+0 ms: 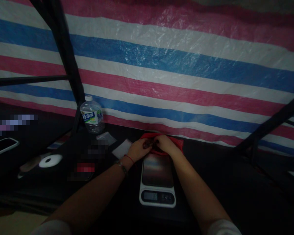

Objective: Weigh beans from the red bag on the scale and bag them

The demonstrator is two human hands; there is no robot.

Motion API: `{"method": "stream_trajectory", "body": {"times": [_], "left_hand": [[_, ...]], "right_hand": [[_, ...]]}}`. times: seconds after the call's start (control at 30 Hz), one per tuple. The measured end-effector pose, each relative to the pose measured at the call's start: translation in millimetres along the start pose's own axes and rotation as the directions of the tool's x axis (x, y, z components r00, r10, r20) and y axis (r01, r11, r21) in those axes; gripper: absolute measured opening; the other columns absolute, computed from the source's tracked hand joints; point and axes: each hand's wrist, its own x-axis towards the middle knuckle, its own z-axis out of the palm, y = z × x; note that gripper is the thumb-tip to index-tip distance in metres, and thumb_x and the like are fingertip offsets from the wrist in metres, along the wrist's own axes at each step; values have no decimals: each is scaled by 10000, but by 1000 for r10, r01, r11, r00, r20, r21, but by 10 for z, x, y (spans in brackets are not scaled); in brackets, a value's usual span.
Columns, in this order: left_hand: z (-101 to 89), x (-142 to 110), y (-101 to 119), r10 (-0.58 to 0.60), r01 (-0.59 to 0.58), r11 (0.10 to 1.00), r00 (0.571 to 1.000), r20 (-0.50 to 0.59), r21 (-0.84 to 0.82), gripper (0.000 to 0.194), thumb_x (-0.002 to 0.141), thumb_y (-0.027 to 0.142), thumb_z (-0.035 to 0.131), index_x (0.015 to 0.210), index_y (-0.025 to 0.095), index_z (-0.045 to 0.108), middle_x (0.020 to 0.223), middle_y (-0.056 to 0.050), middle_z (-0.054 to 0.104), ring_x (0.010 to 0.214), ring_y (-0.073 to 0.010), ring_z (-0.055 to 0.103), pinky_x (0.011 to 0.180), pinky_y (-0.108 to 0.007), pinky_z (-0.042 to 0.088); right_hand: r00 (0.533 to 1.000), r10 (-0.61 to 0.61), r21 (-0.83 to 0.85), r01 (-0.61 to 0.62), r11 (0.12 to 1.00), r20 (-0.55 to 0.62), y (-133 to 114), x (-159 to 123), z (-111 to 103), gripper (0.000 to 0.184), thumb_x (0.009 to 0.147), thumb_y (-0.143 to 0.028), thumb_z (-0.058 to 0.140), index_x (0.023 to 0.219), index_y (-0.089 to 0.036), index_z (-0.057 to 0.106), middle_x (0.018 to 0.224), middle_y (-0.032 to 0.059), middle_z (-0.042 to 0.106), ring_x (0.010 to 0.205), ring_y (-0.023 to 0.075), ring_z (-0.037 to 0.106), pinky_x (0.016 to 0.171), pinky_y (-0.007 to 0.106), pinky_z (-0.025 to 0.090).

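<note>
"Where does light catch?"

"Glare speckles the striped sheeting, a sheen crosses the scale's plate, and the dim tabletop sinks near black; pixelated blocks mask patches at left."

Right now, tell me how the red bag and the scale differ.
The red bag is red and crumpled; the scale is white-framed with a flat, shiny plate. The red bag lies farther from the person, while the scale's display faces the near side. Both are in front of the striped sheet.
</note>
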Motion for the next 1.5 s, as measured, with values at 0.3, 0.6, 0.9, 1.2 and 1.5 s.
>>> {"method": "stream_trajectory", "body": {"times": [0.3,0.6,0.9,1.2,1.5], "left_hand": [[-14,3,38,-1,0,1000,1000,22,25,337,783,377,621,1093,245,635,1036,-31,698,930,-204,653,797,-271,495],[-16,7,54,-42,39,997,998,37,69,337,792,408,604,1066,215,631,964,-48,701,878,-203,658,736,-261,486],[-4,10,34,-58,58,997,998,-3,41,361,791,402,607,1107,227,601,999,-39,693,901,-202,656,753,-261,486],[-3,6,14,-52,52,998,998,-22,25,366,793,406,604,1117,234,594,1019,-35,694,922,-208,659,784,-272,499],[-31,-4,23,-63,63,998,997,-49,4,369,799,386,605,1139,245,583,1040,-32,697,931,-204,660,784,-261,501]], "right_hand": [[958,-59,296,145,944,-281,-166,6,-68,244,766,-66,562,921,-186,707,955,42,692,886,164,615,832,291,455],[969,-100,392,184,901,-225,-249,-18,-32,216,784,-74,549,874,-178,716,899,38,694,844,157,620,797,278,467],[949,-129,352,231,907,-288,-186,5,-16,294,778,-25,493,901,-188,705,957,42,682,915,164,608,878,320,457],[960,-140,351,222,910,-244,-192,2,-26,279,786,-44,507,925,-182,706,945,42,695,880,162,624,838,293,466],[997,-42,140,51,989,-65,-20,-13,61,270,816,-139,529,1031,-147,692,1048,102,695,964,196,630,878,287,449]]}}
